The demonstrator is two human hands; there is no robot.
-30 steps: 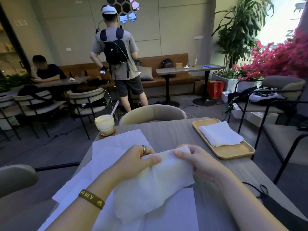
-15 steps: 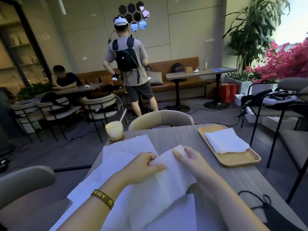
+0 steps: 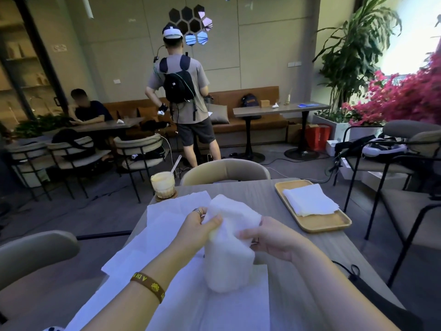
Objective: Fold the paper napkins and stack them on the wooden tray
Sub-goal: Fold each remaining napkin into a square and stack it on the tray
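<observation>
The worktop (image 3: 243, 191) carries everything. Its left and near part is covered by loose napkins (image 3: 167, 225), spread flat and overlapping. At the far right stands the tray (image 3: 327, 226), its long axis running away from the person, the far end leaning a little left. A stack (image 3: 310, 199) of folded napkins lies on the tray's far half; the near half is bare wood.

The held napkin (image 3: 229, 254) is off the worktop, above the loose sheets and between the two hands. It is a soft, part-folded bundle whose long axis runs from its far upper end down toward the person, with the lower end hanging just over the sheets. It looks rumpled, so the fold seems unfinished.

The left grip (image 3: 198, 225) pinches the bundle's left edge near the top, thumb on the near side. The right grip (image 3: 269, 237) grasps the right edge a little lower, fingers curled into the paper.

The tray lies right of the bundle and farther off, apart from it. The right grip is the nearer one, so the carry would likely go rightward and away.
</observation>
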